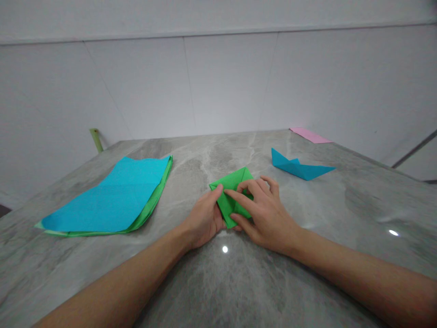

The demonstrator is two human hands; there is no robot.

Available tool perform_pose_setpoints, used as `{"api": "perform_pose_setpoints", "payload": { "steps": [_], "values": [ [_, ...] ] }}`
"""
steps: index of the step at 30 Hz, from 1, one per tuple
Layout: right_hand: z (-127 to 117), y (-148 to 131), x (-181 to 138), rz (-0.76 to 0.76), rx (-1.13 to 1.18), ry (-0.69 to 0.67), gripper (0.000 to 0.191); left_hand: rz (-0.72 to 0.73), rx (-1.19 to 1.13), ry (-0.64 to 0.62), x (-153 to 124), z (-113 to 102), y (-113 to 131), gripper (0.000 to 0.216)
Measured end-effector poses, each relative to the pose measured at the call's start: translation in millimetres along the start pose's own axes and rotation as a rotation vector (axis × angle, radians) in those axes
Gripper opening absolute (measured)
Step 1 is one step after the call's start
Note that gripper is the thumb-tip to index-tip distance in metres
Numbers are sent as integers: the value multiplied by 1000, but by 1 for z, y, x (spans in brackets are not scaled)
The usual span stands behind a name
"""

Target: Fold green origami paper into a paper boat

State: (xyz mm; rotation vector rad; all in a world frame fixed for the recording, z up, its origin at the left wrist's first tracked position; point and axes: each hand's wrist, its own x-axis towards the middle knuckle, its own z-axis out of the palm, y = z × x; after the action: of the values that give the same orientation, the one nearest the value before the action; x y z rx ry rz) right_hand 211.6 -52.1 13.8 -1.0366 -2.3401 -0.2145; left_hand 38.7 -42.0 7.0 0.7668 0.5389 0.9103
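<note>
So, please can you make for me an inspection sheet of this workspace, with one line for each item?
Surface: grey veined marble tabletop, glossy, with small light reflections.
Work piece: folded green paper, between both hands.
Clutter: blue paper boat; blue sheet lying on green sheet; pink paper at the far right corner.
Grippers: left hand grips the paper's left side; right hand has its fingers on top of the paper.
Cables: nothing seen.
Surroundings: white panelled wall; green post beyond the far left corner.
</note>
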Motion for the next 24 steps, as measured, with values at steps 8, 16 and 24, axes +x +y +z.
{"api": "perform_pose_setpoints", "payload": {
  "steps": [8, 16, 24],
  "values": [
    [10, 20, -3, 110, 82, -249, 46, 360, 938, 337, 4, -28, 5, 76],
    [6, 21, -3, 89, 55, -177, 44, 260, 1471, 428, 3, -32, 15, 53],
    [19, 26, -6, -111, 182, -209, 44, 345, 1807, 269, -3, -25, 7, 36]
  ]
}}
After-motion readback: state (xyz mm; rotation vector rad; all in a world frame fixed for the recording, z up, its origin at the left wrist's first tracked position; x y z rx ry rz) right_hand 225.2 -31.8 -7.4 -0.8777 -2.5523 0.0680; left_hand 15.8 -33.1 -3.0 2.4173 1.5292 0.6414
